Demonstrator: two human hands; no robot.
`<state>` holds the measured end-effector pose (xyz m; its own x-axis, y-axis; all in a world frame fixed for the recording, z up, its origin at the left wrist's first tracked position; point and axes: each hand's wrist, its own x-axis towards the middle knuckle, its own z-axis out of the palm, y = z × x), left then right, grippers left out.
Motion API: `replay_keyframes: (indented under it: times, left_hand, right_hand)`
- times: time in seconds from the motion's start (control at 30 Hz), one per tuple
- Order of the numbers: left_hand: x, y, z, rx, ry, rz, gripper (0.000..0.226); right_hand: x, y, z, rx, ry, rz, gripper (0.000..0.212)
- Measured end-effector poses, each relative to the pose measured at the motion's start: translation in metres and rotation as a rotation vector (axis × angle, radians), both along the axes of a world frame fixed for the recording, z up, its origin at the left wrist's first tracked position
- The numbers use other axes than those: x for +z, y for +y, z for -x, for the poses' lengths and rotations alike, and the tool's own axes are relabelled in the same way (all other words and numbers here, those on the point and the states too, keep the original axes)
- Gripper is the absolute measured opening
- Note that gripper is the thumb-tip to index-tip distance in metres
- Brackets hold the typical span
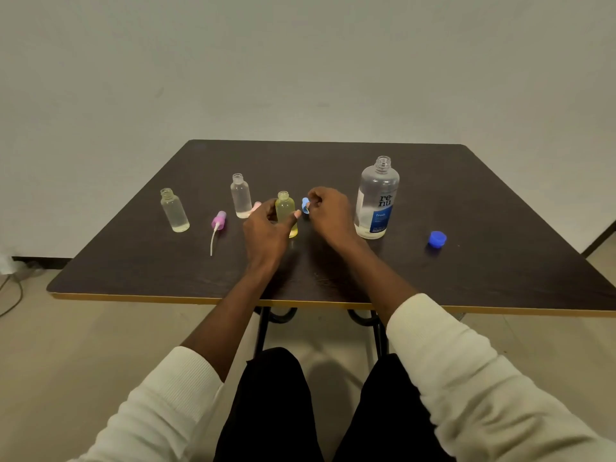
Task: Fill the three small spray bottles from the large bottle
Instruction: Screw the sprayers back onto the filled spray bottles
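Nearest, the left hand (pixel 266 225) grips the yellow bottle (pixel 286 211) mid-surface while the right hand (pixel 325 208) pinches a blue sprayer (pixel 305 205) beside its open neck. The large bottle (pixel 376 201) stands uncapped toward the right edge. The other two bottles (pixel 174 210) (pixel 240 196), toward the left edge, look nearly empty; capping seems underway.
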<state>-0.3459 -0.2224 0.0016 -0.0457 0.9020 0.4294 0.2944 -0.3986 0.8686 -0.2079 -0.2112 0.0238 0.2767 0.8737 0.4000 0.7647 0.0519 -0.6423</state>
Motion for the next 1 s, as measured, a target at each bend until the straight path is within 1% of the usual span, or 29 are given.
replay_keyframes:
  times: [0.1,0.3,0.5,0.6,0.73,0.8,0.9,1.0]
  left_hand:
    - [0.000,0.001,-0.001,0.010,-0.011,0.017,0.037]
    - [-0.003,0.003,0.000,0.004,-0.005,0.038,0.041]
    - [-0.003,0.003,0.001,0.001,-0.011,0.055,0.037]
    - [-0.003,0.003,0.000,0.007,-0.009,0.055,0.038]
    - [-0.003,0.003,0.000,0.007,-0.001,0.059,0.039]
    - [-0.004,0.004,0.000,0.008,-0.004,0.066,0.041]
    - [-0.006,0.006,0.000,-0.002,-0.028,0.076,0.041]
    - [-0.008,0.008,0.000,-0.001,-0.030,0.079,0.042]
  right_hand:
    - [-0.004,0.018,0.005,-0.067,0.069,0.090,0.020]
    - [-0.010,0.040,0.005,-0.127,0.187,0.231,0.031]
    - [-0.012,0.050,0.003,-0.110,0.179,0.280,0.023]
    - [-0.013,0.047,0.003,-0.093,0.290,0.195,0.017]
    - [-0.002,0.036,0.003,0.019,0.568,-0.037,0.011]
    - [0.009,0.030,0.003,0.089,0.690,-0.156,0.015]
    - [0.024,0.020,0.006,0.242,0.877,-0.291,0.015]
    - [0.031,0.014,0.010,0.447,1.096,-0.308,0.017]
